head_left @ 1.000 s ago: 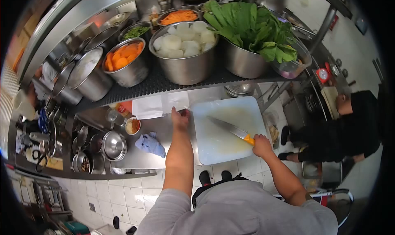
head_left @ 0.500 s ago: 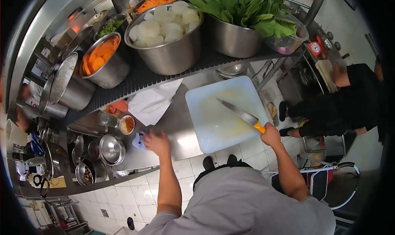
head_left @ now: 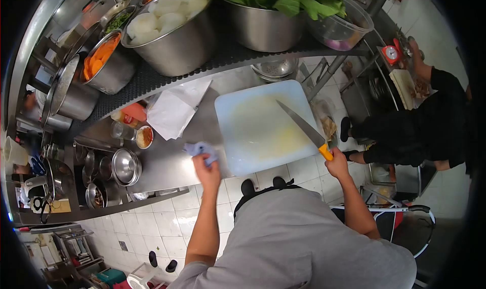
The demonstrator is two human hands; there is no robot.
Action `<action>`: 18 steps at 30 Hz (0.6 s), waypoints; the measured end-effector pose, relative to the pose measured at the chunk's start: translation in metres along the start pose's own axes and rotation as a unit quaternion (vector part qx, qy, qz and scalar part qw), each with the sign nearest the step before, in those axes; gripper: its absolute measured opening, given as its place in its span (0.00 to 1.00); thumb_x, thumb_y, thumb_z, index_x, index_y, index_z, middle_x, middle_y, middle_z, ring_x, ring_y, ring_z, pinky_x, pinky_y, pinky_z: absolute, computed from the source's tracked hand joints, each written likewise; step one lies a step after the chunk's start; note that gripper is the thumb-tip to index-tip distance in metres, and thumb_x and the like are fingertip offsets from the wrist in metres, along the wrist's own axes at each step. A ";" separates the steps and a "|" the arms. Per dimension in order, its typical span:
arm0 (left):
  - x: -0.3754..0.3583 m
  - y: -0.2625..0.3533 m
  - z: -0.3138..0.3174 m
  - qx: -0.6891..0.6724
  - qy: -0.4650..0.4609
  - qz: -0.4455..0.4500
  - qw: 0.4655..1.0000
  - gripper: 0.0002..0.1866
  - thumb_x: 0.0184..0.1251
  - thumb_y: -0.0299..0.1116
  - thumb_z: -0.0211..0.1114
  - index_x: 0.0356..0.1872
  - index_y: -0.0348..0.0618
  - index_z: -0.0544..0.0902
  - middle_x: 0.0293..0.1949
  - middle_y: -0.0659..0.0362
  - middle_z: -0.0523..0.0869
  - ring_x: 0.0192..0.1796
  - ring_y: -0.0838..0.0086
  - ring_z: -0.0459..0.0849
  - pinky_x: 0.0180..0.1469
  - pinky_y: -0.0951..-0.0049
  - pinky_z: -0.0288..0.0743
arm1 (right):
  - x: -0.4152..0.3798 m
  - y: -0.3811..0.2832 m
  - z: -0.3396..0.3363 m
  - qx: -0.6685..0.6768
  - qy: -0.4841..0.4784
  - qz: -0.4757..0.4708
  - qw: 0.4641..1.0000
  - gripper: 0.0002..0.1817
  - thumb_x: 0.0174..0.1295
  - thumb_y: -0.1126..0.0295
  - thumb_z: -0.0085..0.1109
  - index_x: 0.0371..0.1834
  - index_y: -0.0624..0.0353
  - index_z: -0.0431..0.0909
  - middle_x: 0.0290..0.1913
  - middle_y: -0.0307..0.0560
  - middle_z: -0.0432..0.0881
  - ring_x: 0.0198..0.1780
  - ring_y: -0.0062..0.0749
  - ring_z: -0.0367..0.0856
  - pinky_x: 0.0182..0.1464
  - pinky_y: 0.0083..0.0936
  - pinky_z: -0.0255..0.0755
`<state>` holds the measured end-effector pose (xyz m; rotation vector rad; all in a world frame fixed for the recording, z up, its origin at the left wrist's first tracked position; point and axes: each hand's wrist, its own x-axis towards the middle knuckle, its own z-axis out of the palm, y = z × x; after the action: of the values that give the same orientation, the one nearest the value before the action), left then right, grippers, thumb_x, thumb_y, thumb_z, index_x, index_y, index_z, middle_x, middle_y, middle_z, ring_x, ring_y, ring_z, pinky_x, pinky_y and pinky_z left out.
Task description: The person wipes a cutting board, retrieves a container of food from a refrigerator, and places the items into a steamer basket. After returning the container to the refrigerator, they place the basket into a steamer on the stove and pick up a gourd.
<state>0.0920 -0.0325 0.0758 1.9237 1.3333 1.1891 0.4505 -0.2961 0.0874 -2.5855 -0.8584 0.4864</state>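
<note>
A kitchen knife with a yellow handle is in my right hand, its fingers wrapped round the handle. The blade points up and left above the right part of a white cutting board, whose surface has yellowish stains. My left hand grips a crumpled bluish cloth over the steel counter, just left of the board. Left of the board, white paper sheets lie on the counter near a small bowl of orange and pale contents.
Overhead, a shelf carries pots of sliced carrots, pale cut vegetables and leafy greens. Steel bowls are stacked at the counter's left. A co-worker in black stands at the right.
My left hand has picked up the cloth and moved right with it, closer to the board. The knife stays in my right hand, its blade now tilted more steeply. The view has shifted.
</note>
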 end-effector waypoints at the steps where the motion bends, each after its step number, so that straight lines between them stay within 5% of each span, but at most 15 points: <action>1: 0.000 0.010 0.017 0.009 -0.054 0.001 0.999 0.13 0.50 0.23 0.60 0.40 0.39 0.75 0.41 0.50 0.76 0.46 0.56 0.76 0.49 0.63 0.72 | 0.001 0.002 -0.003 0.000 -0.001 -0.002 1.000 0.15 0.44 0.73 0.61 0.37 0.61 0.72 0.38 0.60 0.81 0.45 0.58 0.79 0.46 0.43 0.72; 4: 0.007 0.032 0.075 0.221 -0.118 0.087 0.964 0.31 0.51 0.31 0.64 0.62 0.41 0.72 0.56 0.43 0.72 0.58 0.46 0.70 0.58 0.57 0.68 | 0.002 0.013 -0.018 0.011 -0.025 -0.001 1.000 0.16 0.44 0.74 0.61 0.38 0.61 0.72 0.37 0.59 0.81 0.44 0.59 0.79 0.46 0.43 0.72; 7: 0.001 0.032 0.120 0.335 -0.149 0.025 0.930 0.28 0.52 0.32 0.62 0.58 0.39 0.74 0.55 0.43 0.74 0.55 0.48 0.73 0.56 0.54 0.68 | 0.008 0.023 -0.033 0.021 -0.025 -0.032 0.999 0.16 0.43 0.74 0.60 0.38 0.61 0.71 0.36 0.59 0.80 0.43 0.59 0.78 0.44 0.42 0.71; 10: -0.025 0.045 0.156 0.216 -0.185 0.027 0.958 0.22 0.52 0.30 0.59 0.52 0.37 0.77 0.49 0.43 0.76 0.50 0.50 0.75 0.52 0.52 0.69 | 0.012 0.024 -0.047 0.034 -0.027 -0.053 0.998 0.16 0.43 0.75 0.60 0.38 0.61 0.71 0.34 0.58 0.79 0.41 0.59 0.78 0.43 0.42 0.71; 12: -0.065 0.057 0.204 0.168 -0.208 0.156 0.951 0.18 0.52 0.28 0.58 0.46 0.37 0.79 0.42 0.45 0.77 0.46 0.51 0.76 0.50 0.52 0.70 | 0.019 0.026 -0.050 0.067 0.003 -0.100 0.993 0.17 0.40 0.75 0.59 0.36 0.62 0.68 0.31 0.57 0.76 0.38 0.58 0.77 0.41 0.40 0.70; 15: -0.102 0.117 0.233 -0.012 -0.354 0.116 0.928 0.20 0.52 0.27 0.62 0.49 0.41 0.80 0.46 0.47 0.77 0.52 0.50 0.75 0.57 0.53 0.70 | 0.031 0.022 -0.063 0.066 -0.012 -0.111 0.992 0.16 0.42 0.75 0.59 0.37 0.61 0.70 0.33 0.58 0.78 0.39 0.58 0.78 0.42 0.41 0.71; 18: -0.092 0.153 0.200 0.080 -0.320 0.193 0.924 0.23 0.52 0.31 0.65 0.53 0.44 0.80 0.49 0.48 0.77 0.56 0.51 0.73 0.60 0.54 0.67 | 0.038 0.026 -0.074 0.078 -0.007 -0.142 0.987 0.16 0.43 0.75 0.59 0.37 0.62 0.70 0.32 0.57 0.77 0.38 0.56 0.78 0.41 0.40 0.71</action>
<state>0.3267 -0.1622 0.0656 2.4754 0.7353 0.5119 0.5243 -0.3092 0.1323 -2.2740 -1.1232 0.4670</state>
